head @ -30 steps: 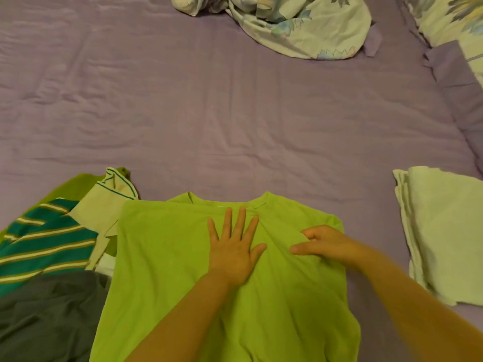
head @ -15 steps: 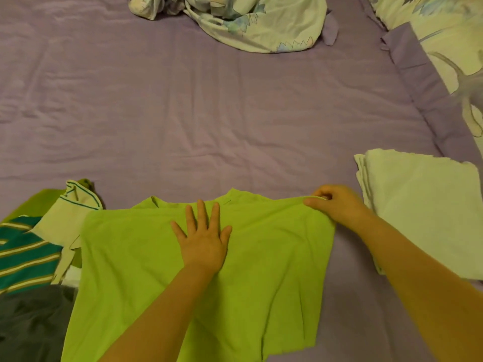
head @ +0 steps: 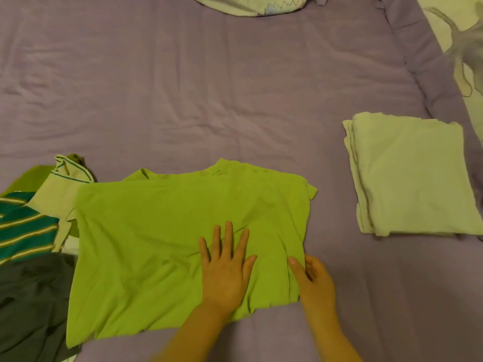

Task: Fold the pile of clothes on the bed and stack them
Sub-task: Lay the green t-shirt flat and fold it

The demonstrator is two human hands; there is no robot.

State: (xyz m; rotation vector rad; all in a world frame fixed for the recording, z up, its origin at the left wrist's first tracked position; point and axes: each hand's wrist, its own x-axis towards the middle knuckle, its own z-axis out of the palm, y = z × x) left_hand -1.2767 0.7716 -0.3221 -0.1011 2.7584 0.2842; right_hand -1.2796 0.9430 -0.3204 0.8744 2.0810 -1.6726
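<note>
A lime green T-shirt (head: 162, 244) lies spread flat on the purple bed sheet (head: 209, 100), neck toward the far side. My left hand (head: 224, 270) presses flat on its lower right part, fingers straight and spread. My right hand (head: 313, 280) pinches the shirt's right edge low down, thumb on top of the cloth. To the left lies the unfolded pile: a green striped shirt (head: 23, 231), a pale collar piece (head: 60, 194) and a dark grey garment (head: 31, 304). A folded pale stack (head: 413, 176) sits to the right.
A crumpled floral cover (head: 248, 6) lies at the far edge of the bed. A patterned pillow (head: 460, 35) rests at the top right. Wrinkled bare sheet stretches between the green T-shirt and the floral cover.
My right hand has slid from the shirt's upper right corner down to its lower right edge. My left hand has shifted lower and to the right on the cloth.
</note>
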